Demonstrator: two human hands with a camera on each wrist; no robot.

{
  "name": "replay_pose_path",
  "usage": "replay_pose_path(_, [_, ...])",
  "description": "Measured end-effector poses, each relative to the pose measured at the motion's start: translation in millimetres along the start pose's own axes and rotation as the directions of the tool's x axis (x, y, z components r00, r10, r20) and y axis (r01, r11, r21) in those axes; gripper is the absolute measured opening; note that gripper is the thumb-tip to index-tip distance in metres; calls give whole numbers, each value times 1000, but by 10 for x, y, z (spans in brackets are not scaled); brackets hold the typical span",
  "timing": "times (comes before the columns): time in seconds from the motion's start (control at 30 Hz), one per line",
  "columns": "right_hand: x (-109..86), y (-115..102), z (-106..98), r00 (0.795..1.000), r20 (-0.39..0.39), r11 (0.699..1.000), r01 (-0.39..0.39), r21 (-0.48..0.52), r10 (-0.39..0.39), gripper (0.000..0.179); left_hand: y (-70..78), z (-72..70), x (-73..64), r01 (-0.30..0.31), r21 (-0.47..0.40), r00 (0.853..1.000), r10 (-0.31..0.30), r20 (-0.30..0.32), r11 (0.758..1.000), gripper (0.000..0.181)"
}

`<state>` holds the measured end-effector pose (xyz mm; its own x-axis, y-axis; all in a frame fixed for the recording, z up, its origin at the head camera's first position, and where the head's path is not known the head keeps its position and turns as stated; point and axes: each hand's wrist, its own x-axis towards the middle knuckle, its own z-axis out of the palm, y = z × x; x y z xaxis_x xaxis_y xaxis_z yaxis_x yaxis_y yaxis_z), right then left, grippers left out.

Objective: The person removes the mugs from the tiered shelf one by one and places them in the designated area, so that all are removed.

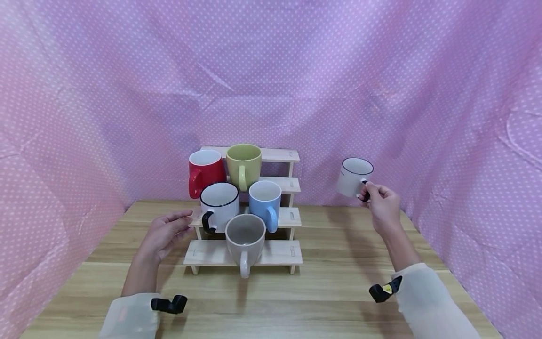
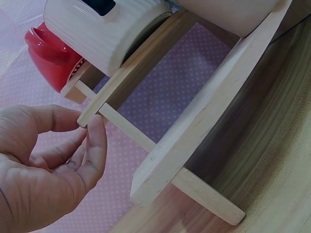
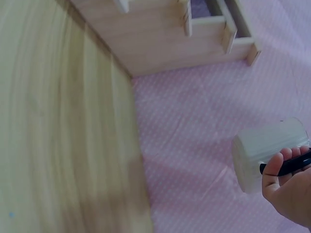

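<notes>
My right hand (image 1: 384, 207) grips a white mug (image 1: 353, 179) with a dark rim by its black handle (image 3: 291, 164), held up to the right of a stepped wooden rack (image 1: 203, 254). At the rack's left side, the thumb and forefinger of my left hand (image 2: 53, 165) pinch the end of one step board. A second white mug (image 1: 222, 207) with a black handle stands on that step beside a light blue mug (image 1: 263, 200). Higher up are a red mug (image 1: 209, 174) and a yellow-green mug (image 1: 250, 165). On the lowest step sits a grey-beige mug (image 1: 245, 235).
The rack stands on a wood-grain table (image 1: 271, 301). Pink dotted cloth (image 1: 271, 70) hangs behind the table and along both sides. A small black wrist device is strapped over each pale sleeve (image 1: 427, 296).
</notes>
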<state>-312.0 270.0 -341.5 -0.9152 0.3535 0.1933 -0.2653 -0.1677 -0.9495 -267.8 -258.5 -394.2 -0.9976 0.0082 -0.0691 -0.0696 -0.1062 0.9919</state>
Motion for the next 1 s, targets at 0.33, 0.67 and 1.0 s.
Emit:
replay_pose_path(0.33, [81, 304, -254, 994, -106, 998, -26, -51, 21, 26, -32, -8, 18, 7, 2, 1000, -7, 2, 1000, 55])
replay_pose_path(0.67, [160, 574, -496, 988, -148, 992, -53, -115, 36, 26, -27, 5, 27, -6, 13, 1000, 6, -3, 1000, 54])
replay_pose_path(1.0, [208, 819, -681, 979, -205, 977, -43, -207, 0, 27, -16, -1, 27, -7, 16, 1000, 7, -3, 1000, 53])
